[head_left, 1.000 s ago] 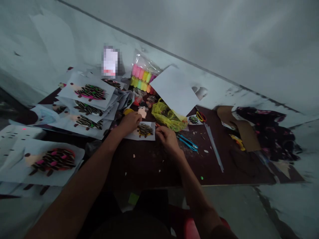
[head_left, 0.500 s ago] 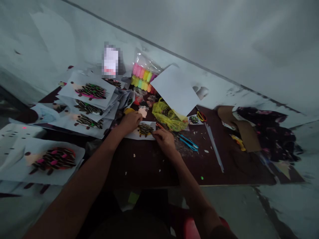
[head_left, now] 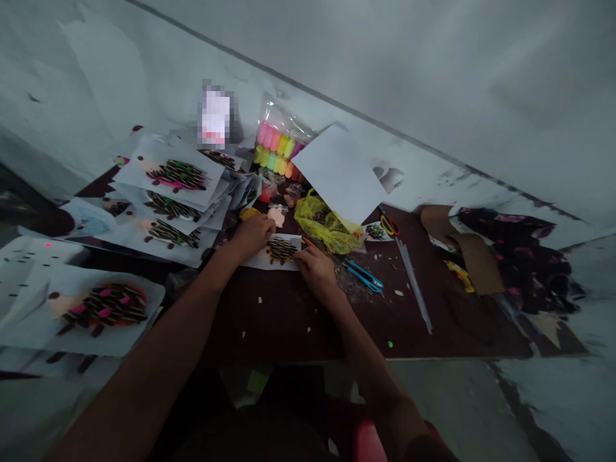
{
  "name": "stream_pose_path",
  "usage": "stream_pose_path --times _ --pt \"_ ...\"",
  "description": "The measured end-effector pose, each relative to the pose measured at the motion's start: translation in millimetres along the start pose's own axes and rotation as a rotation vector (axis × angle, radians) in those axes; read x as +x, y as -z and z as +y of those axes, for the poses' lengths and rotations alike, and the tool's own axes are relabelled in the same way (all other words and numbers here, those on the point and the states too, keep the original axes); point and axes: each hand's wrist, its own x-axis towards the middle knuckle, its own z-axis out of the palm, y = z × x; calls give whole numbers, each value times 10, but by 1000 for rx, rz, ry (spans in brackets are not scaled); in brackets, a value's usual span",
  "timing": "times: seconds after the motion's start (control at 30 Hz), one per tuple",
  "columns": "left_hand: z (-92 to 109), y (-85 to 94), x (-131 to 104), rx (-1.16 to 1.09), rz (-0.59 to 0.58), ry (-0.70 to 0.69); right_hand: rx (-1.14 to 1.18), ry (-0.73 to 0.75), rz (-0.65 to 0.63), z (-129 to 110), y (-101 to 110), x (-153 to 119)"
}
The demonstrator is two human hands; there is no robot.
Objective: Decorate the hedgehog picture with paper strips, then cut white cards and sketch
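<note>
A white card (head_left: 257, 260) with a dark striped hedgehog figure (head_left: 282, 249) lies on the dark table in front of me. My left hand (head_left: 253, 236) rests on the card's left part, fingers curled; what is under the fingertips is hidden. At the card's right edge, my right hand (head_left: 315, 266) has its fingers pressed together close to the figure; anything between them is too small to make out. A lump of pale pink clay (head_left: 276, 216) sits just behind the card. The yellow plastic bag (head_left: 327, 228) lies behind my right hand.
Stacked hedgehog sheets (head_left: 168, 176) fill the left side. Clay packs (head_left: 276, 151) and a white sheet (head_left: 341, 173) stand at the back. Blue snips (head_left: 364, 276), scissors (head_left: 389, 226), clear sticks (head_left: 414, 285), cardboard (head_left: 476, 260) and dark cloth (head_left: 534, 260) are to the right.
My right hand has shifted very slightly left along the card's right edge. My left hand and the card look nearly the same.
</note>
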Motion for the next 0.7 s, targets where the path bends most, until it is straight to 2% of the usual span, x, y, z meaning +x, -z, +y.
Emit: stream_pose_path --times 0.3,0.57,0.7 --pt "6 13 -4 -8 -4 4 -56 14 -5 -25 -20 30" --pt "15 22 0 -13 -13 9 -44 -30 -4 -58 -2 57" --pt "1 15 1 0 -6 5 -49 7 -27 -66 11 64"
